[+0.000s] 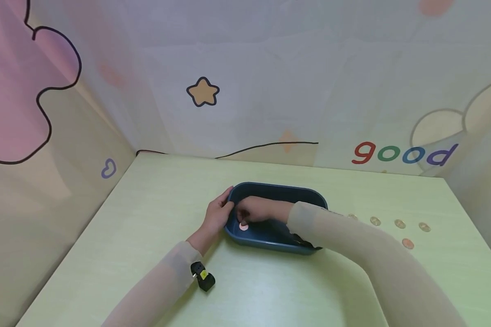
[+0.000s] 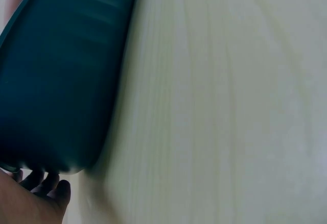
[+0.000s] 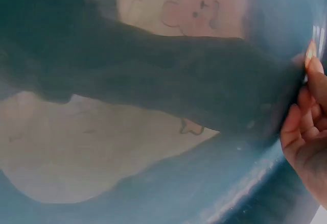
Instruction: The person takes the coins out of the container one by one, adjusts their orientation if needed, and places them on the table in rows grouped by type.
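Observation:
A dark blue oblong tub point(image 1: 266, 245) with rounded corners sits on the table. My left hand point(image 1: 218, 213) grips its left end, thumb at the rim. In the left wrist view, the fingers point(image 2: 48, 185) of that hand curl against the outside of the tub's end. My right hand point(image 1: 253, 209) reaches down inside the tub, near the left end. Its thumb and finger pinch a shiny round coin point(image 3: 309, 53), seen nearly edge-on in the right wrist view. From the head view the coin point(image 1: 243, 226) shows just below the fingertips. The right forearm covers part of the tub.
Right of the tub, several coins lie on the light wood-grain table point(image 1: 278, 290), among them a gold one point(image 1: 399, 224) and a copper-toned one point(image 1: 408, 244). A printed cloth wall point(image 1: 262, 100) stands behind. The tub's glossy inside mirrors the arm and the cloth.

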A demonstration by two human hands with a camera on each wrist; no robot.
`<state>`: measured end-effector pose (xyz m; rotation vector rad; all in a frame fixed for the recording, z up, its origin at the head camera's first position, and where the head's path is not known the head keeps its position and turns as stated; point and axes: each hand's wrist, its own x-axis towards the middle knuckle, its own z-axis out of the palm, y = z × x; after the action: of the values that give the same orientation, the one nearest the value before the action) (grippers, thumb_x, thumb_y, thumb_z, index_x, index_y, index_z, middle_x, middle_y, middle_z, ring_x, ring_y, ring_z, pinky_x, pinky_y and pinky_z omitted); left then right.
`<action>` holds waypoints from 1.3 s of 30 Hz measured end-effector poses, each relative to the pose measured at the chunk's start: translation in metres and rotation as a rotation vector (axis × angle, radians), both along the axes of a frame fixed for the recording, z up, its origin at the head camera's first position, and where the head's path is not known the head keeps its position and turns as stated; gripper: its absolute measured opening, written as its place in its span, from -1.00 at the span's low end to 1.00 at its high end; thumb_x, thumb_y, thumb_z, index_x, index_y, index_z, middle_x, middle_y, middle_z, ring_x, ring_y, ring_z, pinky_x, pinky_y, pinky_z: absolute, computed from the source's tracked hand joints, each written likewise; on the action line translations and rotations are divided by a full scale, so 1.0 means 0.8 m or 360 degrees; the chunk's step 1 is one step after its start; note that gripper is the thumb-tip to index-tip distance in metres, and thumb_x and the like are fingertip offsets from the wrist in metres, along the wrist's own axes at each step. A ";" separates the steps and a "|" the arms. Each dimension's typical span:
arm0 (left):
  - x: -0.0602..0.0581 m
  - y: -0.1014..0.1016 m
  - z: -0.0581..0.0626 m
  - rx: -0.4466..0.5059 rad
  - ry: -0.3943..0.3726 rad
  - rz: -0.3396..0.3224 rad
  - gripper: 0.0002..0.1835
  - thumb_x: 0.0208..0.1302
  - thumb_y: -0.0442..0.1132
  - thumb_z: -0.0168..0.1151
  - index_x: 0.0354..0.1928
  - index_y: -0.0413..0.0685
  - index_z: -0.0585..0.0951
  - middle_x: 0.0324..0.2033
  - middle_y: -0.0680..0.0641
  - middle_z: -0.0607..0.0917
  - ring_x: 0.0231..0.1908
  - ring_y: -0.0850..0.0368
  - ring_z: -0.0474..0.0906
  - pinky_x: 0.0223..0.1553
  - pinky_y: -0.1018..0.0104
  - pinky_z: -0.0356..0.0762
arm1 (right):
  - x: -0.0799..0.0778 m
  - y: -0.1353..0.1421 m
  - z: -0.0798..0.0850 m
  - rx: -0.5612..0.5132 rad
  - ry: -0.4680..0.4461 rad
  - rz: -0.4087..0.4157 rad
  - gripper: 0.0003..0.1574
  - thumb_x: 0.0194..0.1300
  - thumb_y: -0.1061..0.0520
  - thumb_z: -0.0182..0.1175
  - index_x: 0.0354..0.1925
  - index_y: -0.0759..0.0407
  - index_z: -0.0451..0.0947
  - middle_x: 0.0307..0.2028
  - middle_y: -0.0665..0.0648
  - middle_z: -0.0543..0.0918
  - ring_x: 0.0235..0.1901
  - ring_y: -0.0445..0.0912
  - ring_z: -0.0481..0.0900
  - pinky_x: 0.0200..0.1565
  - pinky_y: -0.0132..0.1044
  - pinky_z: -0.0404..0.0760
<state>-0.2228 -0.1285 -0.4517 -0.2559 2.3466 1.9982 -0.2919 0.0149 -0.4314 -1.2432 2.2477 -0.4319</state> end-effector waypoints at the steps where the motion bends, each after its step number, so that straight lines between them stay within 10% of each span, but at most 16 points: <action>1: -0.001 0.000 -0.001 -0.0001 0.0004 -0.0002 -0.42 0.39 -0.34 -0.07 0.45 0.00 0.33 0.44 -0.12 0.35 0.49 -0.05 0.18 0.49 0.02 0.16 | -0.002 -0.001 0.001 0.0015 -0.0019 -0.0010 -0.94 0.29 0.27 0.24 -0.34 0.21 0.64 -0.44 0.02 0.62 -0.43 -0.22 0.44 -0.29 -0.48 0.44; 14: 0.000 0.001 -0.001 0.0008 0.0023 -0.0022 -0.42 0.38 -0.33 -0.06 0.46 -0.01 0.31 0.43 -0.12 0.36 0.49 -0.07 0.19 0.47 -0.01 0.20 | -0.016 0.001 0.026 0.0158 -0.0218 -0.0061 -0.84 0.34 0.24 0.17 -0.38 0.20 0.65 -0.49 -0.06 0.54 -0.44 -0.22 0.43 -0.33 -0.47 0.39; 39: 0.000 0.001 -0.004 -0.0032 0.0039 -0.0004 -0.43 0.40 -0.29 -0.04 0.46 0.01 0.32 0.44 -0.12 0.36 0.50 -0.06 0.18 0.49 0.00 0.16 | 0.003 0.057 0.097 -0.0241 -0.0358 -0.0540 -0.82 0.38 0.12 0.17 -0.34 0.19 0.61 -0.53 -0.02 0.49 -0.41 0.03 0.48 -0.23 -0.16 0.51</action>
<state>-0.2230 -0.1277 -0.4546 -0.2311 2.3811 1.9891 -0.2892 0.0608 -0.3539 -0.8308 2.2629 -0.8389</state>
